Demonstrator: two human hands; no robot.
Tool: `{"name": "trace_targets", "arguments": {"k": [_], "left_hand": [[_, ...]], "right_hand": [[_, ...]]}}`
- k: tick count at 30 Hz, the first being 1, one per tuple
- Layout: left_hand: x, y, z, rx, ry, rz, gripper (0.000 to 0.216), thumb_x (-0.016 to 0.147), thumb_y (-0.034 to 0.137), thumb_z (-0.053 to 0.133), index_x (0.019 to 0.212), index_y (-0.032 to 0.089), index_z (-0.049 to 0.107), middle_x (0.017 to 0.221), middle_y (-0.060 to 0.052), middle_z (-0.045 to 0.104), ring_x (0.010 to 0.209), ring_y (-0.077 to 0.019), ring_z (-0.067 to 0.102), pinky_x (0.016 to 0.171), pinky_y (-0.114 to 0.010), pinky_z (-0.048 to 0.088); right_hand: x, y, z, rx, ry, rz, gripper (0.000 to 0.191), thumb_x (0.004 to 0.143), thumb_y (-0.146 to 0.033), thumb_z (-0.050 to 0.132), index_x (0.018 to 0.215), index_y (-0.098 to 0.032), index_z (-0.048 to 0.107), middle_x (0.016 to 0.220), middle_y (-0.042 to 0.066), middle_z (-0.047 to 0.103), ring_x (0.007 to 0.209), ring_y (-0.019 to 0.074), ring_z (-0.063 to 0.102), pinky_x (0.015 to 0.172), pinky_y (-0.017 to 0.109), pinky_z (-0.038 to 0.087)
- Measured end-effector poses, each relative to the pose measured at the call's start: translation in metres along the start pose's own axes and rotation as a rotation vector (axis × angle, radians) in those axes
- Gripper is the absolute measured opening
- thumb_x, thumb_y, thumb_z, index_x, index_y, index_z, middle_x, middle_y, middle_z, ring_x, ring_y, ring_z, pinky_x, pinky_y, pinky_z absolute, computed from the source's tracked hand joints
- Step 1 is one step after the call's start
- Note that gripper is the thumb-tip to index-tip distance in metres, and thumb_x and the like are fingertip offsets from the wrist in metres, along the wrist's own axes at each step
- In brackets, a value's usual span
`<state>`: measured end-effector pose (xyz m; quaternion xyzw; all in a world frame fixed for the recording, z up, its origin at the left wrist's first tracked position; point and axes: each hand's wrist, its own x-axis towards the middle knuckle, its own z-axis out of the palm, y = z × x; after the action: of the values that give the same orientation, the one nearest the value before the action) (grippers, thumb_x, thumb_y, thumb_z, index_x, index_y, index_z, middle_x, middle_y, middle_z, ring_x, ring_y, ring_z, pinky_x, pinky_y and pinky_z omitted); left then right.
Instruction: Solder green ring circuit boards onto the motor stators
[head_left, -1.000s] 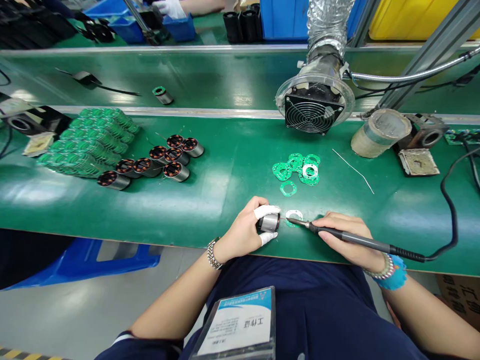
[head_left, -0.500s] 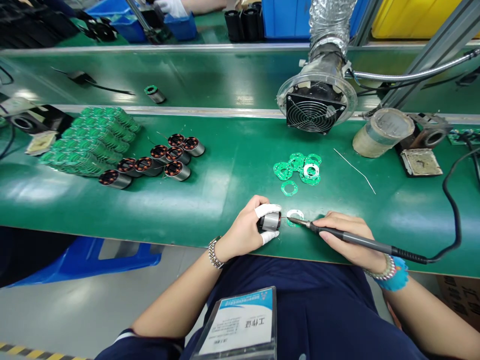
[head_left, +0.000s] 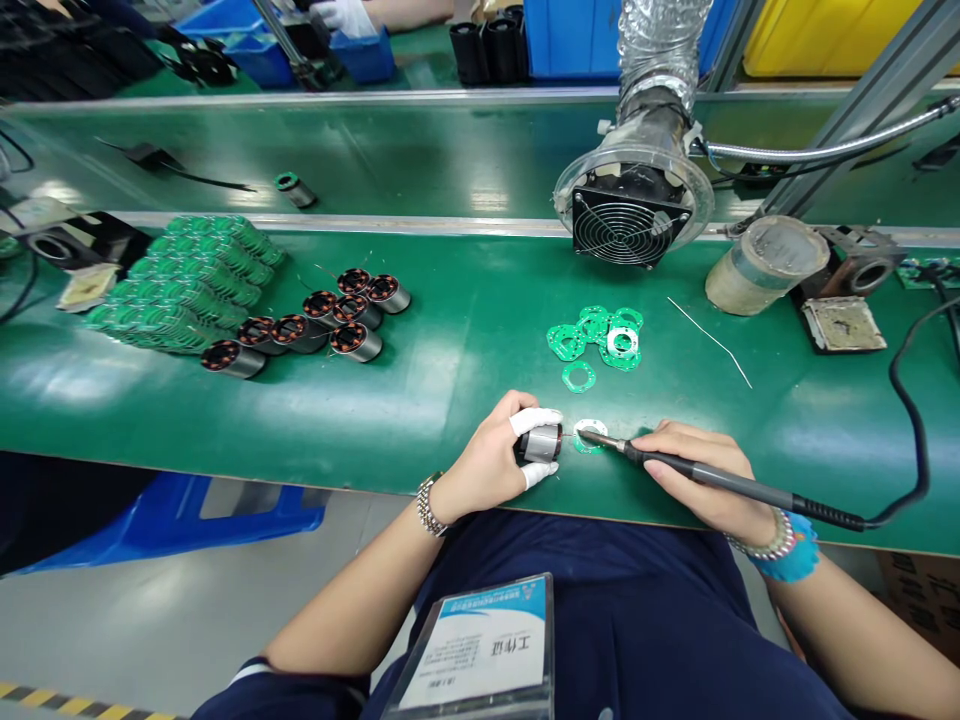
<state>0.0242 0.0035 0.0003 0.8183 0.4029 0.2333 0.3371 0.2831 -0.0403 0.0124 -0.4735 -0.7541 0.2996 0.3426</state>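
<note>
While the left hand [head_left: 491, 445] pinches a silver metal cylinder [head_left: 541, 443] between thumb and forefinger, both wearing white covers, I find myself watching the short space at that cylinder's three o'clock. The cylinder lies on its side, its long axis running nine to three, with the reddish-brown end facing three o'clock and a thin wire [head_left: 568, 435] sticking out of it that way. Just beyond, at three o'clock from the grip, a flat white-and-green circuit-board ring [head_left: 590, 424] sits on the green worktop [head_left: 457, 340], close to the person.

The right hand [head_left: 705, 475] is closed in a pen-like hold round a grey-handled soldering iron [head_left: 739, 484] with a slim metal tip. From these fingers the iron points between nine and ten o'clock, so its tip lies across the ring. Wire and iron face each other almost end to end over the ring; from where I stand I cannot tell whether they touch, or whether the tip rests on the board. Of the two hands, the left fingertips look slightly nearer the ring, though the iron reaches right over it. A loose cluster of green rings [head_left: 568, 343] lies at twelve o'clock from the ring.
</note>
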Motion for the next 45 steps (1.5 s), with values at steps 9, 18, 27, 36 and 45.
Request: {"name": "trace_targets", "arguments": {"k": [9, 18, 27, 36, 45], "left_hand": [[0.0, 0.0, 0.0, -0.007, -0.001, -0.004, 0.048, 0.066, 0.012, 0.068, 0.11, 0.021, 0.052, 0.101, -0.005, 0.047, 0.091, -0.0171, 0.052, 0.08, -0.034, 0.047], [0.0, 0.006, -0.003, -0.138, 0.03, -0.038, 0.048, 0.064, 0.022, 0.074, 0.107, 0.021, 0.053, 0.105, -0.007, 0.051, 0.091, -0.0197, 0.056, 0.08, -0.037, 0.049], [-0.002, 0.007, 0.012, -0.032, 0.1, -0.032, 0.047, 0.064, 0.033, 0.075, 0.104, 0.018, 0.055, 0.11, -0.013, 0.058, 0.105, -0.0271, 0.055, 0.091, -0.048, 0.045], [-0.014, 0.015, -0.006, 0.028, 0.075, 0.032, 0.07, 0.07, 0.045, 0.068, 0.129, 0.02, 0.041, 0.125, -0.014, 0.053, 0.115, -0.0272, 0.05, 0.096, -0.048, 0.041], [-0.01, 0.005, 0.019, 0.125, 0.179, 0.006, 0.055, 0.07, 0.045, 0.068, 0.116, 0.018, 0.054, 0.1, -0.01, 0.064, 0.093, -0.0248, 0.058, 0.083, -0.043, 0.048]], "right_hand": [[0.001, -0.003, -0.001, -0.021, 0.056, 0.0, 0.016, 0.081, -0.022, 0.058, 0.095, -0.021, 0.065, 0.085, 0.004, 0.069, 0.078, 0.0173, 0.065, 0.071, 0.029, 0.053], [0.002, 0.003, 0.008, -0.092, 0.056, -0.271, 0.028, 0.084, -0.01, 0.05, 0.108, -0.023, 0.057, 0.1, 0.006, 0.068, 0.098, 0.0188, 0.063, 0.087, 0.035, 0.053], [0.012, -0.011, 0.025, -0.067, 0.323, 0.0, 0.024, 0.08, -0.016, 0.059, 0.103, -0.022, 0.057, 0.087, 0.004, 0.067, 0.07, 0.0157, 0.067, 0.065, 0.027, 0.059], [0.024, -0.023, 0.036, 0.599, 0.312, 0.312, 0.029, 0.078, -0.02, 0.06, 0.105, -0.022, 0.051, 0.099, 0.006, 0.064, 0.055, 0.0086, 0.059, 0.048, 0.022, 0.054], [0.026, -0.031, 0.034, 0.976, 0.181, 0.327, 0.044, 0.073, -0.017, 0.067, 0.11, -0.027, 0.045, 0.109, 0.006, 0.058, 0.077, 0.013, 0.058, 0.057, 0.028, 0.055]]}}
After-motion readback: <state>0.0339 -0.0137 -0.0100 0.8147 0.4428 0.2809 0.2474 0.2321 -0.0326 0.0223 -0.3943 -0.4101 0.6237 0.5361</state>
